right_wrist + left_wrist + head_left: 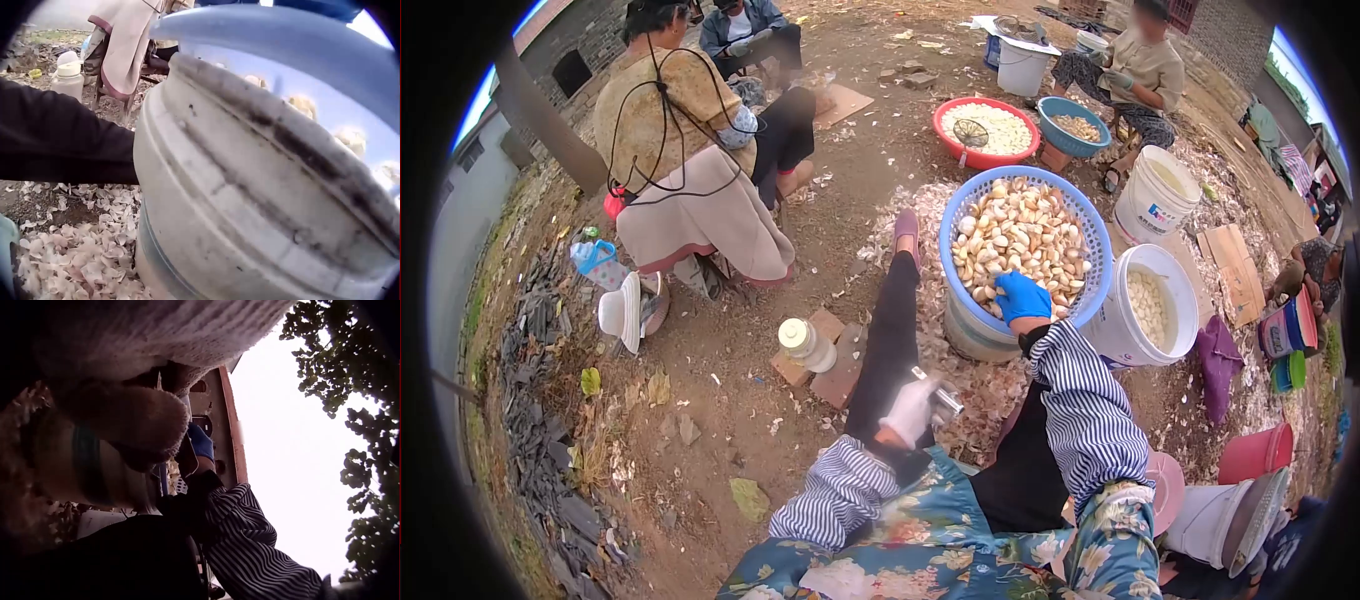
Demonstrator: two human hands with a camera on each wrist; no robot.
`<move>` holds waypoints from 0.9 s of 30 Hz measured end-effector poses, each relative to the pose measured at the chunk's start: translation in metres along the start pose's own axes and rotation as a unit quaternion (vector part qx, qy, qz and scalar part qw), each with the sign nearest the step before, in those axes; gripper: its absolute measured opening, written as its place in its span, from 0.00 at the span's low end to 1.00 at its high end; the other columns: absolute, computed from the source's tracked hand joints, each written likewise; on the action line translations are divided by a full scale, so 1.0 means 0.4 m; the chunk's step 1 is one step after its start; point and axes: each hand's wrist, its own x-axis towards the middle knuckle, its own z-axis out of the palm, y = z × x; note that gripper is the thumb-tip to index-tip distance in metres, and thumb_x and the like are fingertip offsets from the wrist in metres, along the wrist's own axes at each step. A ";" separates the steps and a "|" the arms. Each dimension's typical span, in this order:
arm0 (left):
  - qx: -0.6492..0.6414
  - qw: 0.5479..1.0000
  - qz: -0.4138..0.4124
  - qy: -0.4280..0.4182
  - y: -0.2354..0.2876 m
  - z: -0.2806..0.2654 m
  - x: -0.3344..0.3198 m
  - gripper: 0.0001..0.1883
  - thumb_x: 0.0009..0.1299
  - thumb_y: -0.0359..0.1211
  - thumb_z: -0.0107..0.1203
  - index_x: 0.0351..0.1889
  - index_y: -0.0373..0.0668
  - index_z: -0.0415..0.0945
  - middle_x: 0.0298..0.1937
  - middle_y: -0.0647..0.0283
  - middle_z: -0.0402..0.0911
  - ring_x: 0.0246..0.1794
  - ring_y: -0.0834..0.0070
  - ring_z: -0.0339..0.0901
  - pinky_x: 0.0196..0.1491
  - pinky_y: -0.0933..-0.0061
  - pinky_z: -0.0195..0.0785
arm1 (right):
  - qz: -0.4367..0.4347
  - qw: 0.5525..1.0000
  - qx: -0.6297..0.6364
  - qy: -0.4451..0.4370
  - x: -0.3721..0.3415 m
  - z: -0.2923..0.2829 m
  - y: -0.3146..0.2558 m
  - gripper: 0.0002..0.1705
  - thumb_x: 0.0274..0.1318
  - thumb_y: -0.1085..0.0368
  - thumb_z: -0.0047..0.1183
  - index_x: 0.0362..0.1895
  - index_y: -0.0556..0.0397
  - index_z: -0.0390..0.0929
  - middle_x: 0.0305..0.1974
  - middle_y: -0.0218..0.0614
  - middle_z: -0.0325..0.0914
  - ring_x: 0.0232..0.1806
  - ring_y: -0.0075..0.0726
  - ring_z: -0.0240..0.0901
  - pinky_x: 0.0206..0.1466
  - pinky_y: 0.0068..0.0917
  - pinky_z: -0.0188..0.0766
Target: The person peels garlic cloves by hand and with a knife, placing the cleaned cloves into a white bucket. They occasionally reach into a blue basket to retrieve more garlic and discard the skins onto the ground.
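My right hand (1022, 297), in a blue glove, reaches into a blue basket (949, 245) of garlic cloves (1010, 235); its fingertips are down among the cloves, and I cannot tell whether they pinch one. The basket sits on top of a pale bucket (250, 162), whose ribbed side fills the right wrist view. Over my lap, my left hand (910, 412) wears a white knit glove and grips a short silvery metal tool (948, 402) that sticks out past the fingers. Close up in the left wrist view, the gloved thumb (137, 419) is bent, and a thin pointed tip shows beside it.
To the right of the basket stands a white bucket (1112, 310) holding peeled cloves, with another white bucket (1140, 215) behind it. A red basin (940, 125) and a teal basin (1050, 135) lie further off. A cream-lidded bottle (808, 345) is left of my leg. Several people sit around.
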 end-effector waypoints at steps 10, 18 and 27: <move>-0.168 0.983 0.050 -0.056 0.016 0.014 -0.011 0.09 0.71 0.34 0.50 0.41 0.37 0.74 0.37 0.59 0.80 0.36 0.73 0.77 0.38 0.73 0.71 | 0.243 0.715 0.654 0.048 -0.177 -0.118 -0.088 0.19 0.55 0.72 0.53 0.53 0.53 0.78 0.40 0.30 0.82 0.29 0.17 0.70 0.30 0.12 0.61; -0.110 0.982 0.153 -0.017 0.056 0.079 -0.062 0.14 0.65 0.29 0.59 0.47 0.33 0.73 0.43 0.55 0.80 0.42 0.70 0.78 0.46 0.69 0.72 | 0.332 0.507 0.793 -0.072 -0.435 -0.035 -0.162 0.22 0.60 0.67 0.53 0.58 0.61 0.71 0.50 0.37 0.77 0.39 0.21 0.74 0.36 0.12 0.69; 0.071 0.976 0.203 0.010 0.025 0.133 -0.084 0.12 0.65 0.25 0.58 0.46 0.32 0.75 0.39 0.61 0.81 0.38 0.76 0.79 0.43 0.77 0.73 | 0.396 0.486 0.777 -0.060 -0.433 -0.051 -0.191 0.17 0.61 0.67 0.52 0.53 0.59 0.74 0.40 0.32 0.79 0.32 0.18 0.73 0.29 0.07 0.70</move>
